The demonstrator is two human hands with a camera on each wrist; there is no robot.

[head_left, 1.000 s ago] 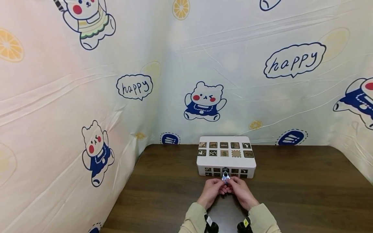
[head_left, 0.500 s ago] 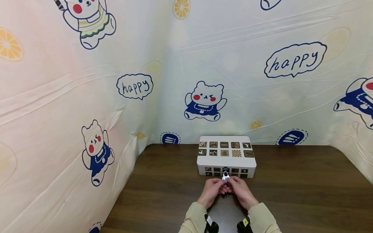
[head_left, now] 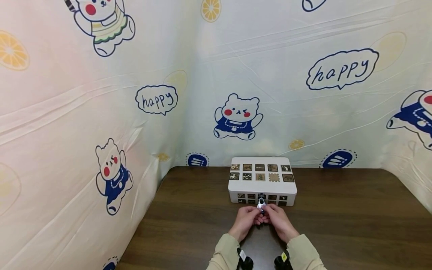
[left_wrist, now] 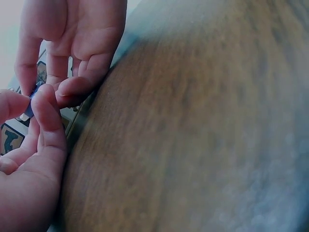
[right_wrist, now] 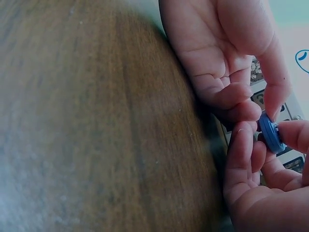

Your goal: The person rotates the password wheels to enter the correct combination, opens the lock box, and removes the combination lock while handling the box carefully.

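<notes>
In the head view, a small shiny padlock (head_left: 261, 203) with its shackle upward is pinched between both hands, right in front of the white box (head_left: 262, 182). My left hand (head_left: 243, 222) grips it from the left with thumb and fingers. From the other side my right hand (head_left: 279, 222) pinches it too, its fingertips meeting those of the left. The right wrist view shows the padlock's rounded blue body (right_wrist: 272, 134) between the fingertips of both hands. Small picture squares cover the box's lid and front. Fingers hide much of the padlock.
The box stands at the back of a dark brown wooden table (head_left: 337, 217). Behind it hangs a pale cloth (head_left: 199, 120) printed with bears and orange slices, which also runs along the left side. Black wrist devices (head_left: 245, 261) sit by the sleeves.
</notes>
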